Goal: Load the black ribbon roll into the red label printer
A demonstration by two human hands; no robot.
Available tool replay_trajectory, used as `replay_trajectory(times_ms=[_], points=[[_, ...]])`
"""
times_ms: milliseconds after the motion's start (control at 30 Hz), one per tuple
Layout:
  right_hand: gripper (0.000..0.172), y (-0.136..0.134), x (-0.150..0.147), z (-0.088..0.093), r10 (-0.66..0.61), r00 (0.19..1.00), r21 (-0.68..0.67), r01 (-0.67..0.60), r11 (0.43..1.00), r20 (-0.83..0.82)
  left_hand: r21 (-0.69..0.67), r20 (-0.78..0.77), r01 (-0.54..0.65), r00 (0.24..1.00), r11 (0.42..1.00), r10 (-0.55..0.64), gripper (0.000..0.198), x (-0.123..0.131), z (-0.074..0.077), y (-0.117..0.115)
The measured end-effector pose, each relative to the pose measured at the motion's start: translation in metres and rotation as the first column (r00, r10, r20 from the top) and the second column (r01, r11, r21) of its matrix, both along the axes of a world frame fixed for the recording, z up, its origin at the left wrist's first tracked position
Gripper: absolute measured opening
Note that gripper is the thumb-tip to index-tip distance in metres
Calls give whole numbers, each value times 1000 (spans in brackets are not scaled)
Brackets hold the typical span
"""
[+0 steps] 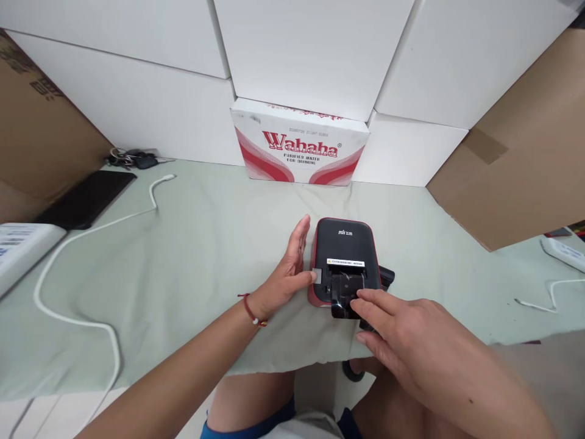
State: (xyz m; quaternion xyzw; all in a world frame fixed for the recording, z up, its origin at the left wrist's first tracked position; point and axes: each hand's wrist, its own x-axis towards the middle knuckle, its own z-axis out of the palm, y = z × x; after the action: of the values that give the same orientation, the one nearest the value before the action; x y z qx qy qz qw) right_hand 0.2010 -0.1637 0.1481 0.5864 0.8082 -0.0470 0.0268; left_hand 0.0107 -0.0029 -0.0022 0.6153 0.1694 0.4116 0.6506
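Observation:
A small black device with a red rim (343,244) lies on the pale green cloth (192,244) near the front edge of the table. My left hand (287,271) rests flat against the device's left side, fingers stretched out and thumb on its front corner. My right hand (406,341) reaches in from the right. Its fingertips press on a black flap or clamp part (346,292) at the front of the device. A white warning label (345,263) sits just above that part. A red cord bracelet is on my left wrist.
A Wahaha water carton (299,146) stands at the back among white boxes. A white cable (91,244) loops over the left side, beside a black tablet (86,196) and keys (132,158). Brown cardboard (516,171) leans at the right, near a white power strip (564,253).

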Motion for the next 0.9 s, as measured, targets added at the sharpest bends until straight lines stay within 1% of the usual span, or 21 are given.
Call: replay_trajectory(times_ms=[67,133,267,333,400,500,567,633,700,767,833,900], points=[[29,2,1,1,-21,1000,-18,20,1000,-19,-99,30,36,999,994,-34,108,2,-2,-2],[30,5,3,4,-33,998,-55,31,998,-51,-162,49,61,997,985,-54,110,4,-2,-4],[26,15,10,15,-68,989,-139,49,989,-132,-208,87,90,993,974,-73,108,6,1,-6],[25,24,13,17,-98,980,-151,72,986,-176,-211,92,96,993,973,-78,107,6,1,-5],[26,38,15,13,-135,965,-133,107,985,-225,-200,88,105,992,974,-88,104,5,0,-4],[29,69,16,-3,-233,939,-59,226,972,-252,-170,97,132,988,977,-116,95,5,-3,-2],[28,89,15,-15,-275,937,-23,276,961,-215,-163,105,137,987,977,-121,90,5,-4,-2],[30,103,14,-22,-266,952,-38,264,964,-154,-167,109,137,987,976,-119,87,5,-3,-3],[33,110,11,-24,-245,966,-91,238,967,-78,-178,107,150,985,972,-132,85,6,-2,-3],[34,114,9,-22,-240,971,-149,239,959,15,-186,105,158,984,970,-141,86,6,-1,-3],[31,118,7,-21,-237,966,-187,252,949,101,-192,105,159,984,968,-141,87,6,-1,-3],[25,121,4,-22,-241,959,-197,267,943,148,-198,105,161,984,967,-143,87,5,-2,-2]])
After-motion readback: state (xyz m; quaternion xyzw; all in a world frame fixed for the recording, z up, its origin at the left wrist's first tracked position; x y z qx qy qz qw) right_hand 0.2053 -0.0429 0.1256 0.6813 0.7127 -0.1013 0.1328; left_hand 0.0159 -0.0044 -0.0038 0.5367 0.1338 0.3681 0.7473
